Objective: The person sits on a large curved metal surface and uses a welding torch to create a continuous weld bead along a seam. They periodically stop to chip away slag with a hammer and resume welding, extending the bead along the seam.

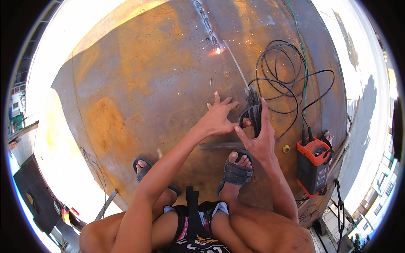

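Observation:
My right hand (pixel 262 137) is closed around a black electrode holder (pixel 254 105), whose dark loop curves out beside the thumb. A thin pale welding rod (pixel 237 62) runs from the holder's jaws up and to the left. Its tip appears a little right of a glowing orange spot (pixel 218 50) at the near end of a dark weld bead (pixel 205 21). My left hand (pixel 218 116) has its fingers spread over the rusty metal plate (pixel 139 55). Its thumb reaches close to the holder and my right thumb; I cannot tell whether they touch.
Coiled black cable (pixel 276 63) lies right of the holder, leading to an orange and black welding machine (pixel 314 164). A green cord (pixel 300 38) passes along the right. Between my sandalled feet and hands lies a flat metal bar (pixel 221 146). A small yellow round object (pixel 286 148) sits nearby.

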Motion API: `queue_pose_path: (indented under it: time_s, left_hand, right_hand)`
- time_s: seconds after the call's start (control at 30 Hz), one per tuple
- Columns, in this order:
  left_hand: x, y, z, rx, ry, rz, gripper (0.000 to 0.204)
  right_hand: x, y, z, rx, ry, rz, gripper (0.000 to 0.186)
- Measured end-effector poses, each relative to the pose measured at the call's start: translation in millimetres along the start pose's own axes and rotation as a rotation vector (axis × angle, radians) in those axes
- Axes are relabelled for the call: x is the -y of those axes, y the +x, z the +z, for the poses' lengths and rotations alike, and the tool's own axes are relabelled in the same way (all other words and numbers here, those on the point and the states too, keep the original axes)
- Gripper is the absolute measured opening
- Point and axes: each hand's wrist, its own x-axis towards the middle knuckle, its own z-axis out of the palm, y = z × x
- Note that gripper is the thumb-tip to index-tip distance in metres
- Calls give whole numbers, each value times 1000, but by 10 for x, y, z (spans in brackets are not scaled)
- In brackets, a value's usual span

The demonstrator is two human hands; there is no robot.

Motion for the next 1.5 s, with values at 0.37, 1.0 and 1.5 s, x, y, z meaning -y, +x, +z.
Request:
queue_pose_path:
  time_s: [0.37,1.0,1.5]
  left_hand:
    - [-135,-38,-96,39,1,-25,109]
    - [30,-51,96,-69,14,59,94]
    - [6,-53,59,-38,3,45,105]
  right_hand:
    - [-54,-43,17,-54,-53,-103,106]
    - [30,-73,-16,57,-13,94,105]
    - [-33,-41,7,24,-72,0,103]
